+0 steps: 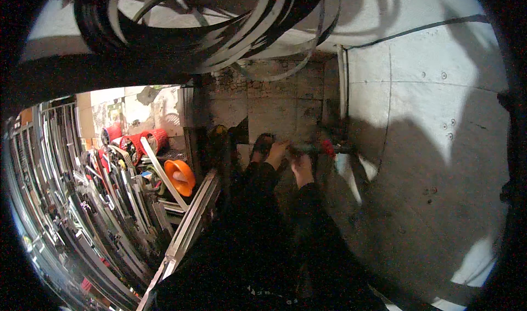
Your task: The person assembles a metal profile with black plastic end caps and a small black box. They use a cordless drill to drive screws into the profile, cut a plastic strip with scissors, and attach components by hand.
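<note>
In the dim middle of the head view, my two hands are close together, both in dark sleeves. My left hand has its fingers curled; what they hold, if anything, is lost in shadow. Just left of it is a dark rounded object of a kind I cannot make out. My right hand is closed at the underside of a dark, long tool-like object, which points to the right. A red part shows near that object's right end.
Coiled dark strips or cables hang overhead. Many long metal profiles lean on the left, beside an orange hard hat and red baskets. Pale profiles run close by my left side. A grey panelled wall stands at right.
</note>
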Tool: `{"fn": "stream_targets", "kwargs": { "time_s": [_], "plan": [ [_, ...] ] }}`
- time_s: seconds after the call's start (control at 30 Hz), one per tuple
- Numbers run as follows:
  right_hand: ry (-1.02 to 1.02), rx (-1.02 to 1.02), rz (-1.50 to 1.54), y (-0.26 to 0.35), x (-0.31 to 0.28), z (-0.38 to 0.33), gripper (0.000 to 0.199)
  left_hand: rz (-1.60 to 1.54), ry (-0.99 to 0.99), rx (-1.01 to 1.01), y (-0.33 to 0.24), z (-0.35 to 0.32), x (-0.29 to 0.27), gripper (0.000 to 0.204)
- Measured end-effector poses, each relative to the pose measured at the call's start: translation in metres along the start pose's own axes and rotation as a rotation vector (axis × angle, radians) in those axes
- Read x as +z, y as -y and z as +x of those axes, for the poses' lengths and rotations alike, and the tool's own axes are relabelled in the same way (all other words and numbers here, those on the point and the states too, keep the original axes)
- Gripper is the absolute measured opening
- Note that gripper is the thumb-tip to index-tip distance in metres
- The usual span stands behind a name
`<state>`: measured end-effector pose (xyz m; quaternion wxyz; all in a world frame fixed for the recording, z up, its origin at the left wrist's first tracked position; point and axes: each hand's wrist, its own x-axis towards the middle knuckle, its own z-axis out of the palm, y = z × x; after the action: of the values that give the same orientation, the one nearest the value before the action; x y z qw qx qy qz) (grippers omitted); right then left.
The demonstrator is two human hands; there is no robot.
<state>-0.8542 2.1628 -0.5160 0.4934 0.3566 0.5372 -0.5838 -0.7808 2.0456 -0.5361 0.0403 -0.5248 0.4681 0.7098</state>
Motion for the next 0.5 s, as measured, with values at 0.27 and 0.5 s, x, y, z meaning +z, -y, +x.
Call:
{"fn": "stream_targets", "kwargs": {
  "time_s": [0.27, 0.5],
  "plan": [
    [-0.195, -0.390, -0.764, -0.012, -0.082, -0.012, 0.044, 0.780, -0.172, 0.321, 0.014, -0.071, -0.075, 0.046],
    [-0.286, -0.455, -1.324, -0.061, -0.232, -0.091, 0.050, 0.929, -0.118, -0.095, 0.059, -0.171, -0.222, 0.042]
  ]
}}
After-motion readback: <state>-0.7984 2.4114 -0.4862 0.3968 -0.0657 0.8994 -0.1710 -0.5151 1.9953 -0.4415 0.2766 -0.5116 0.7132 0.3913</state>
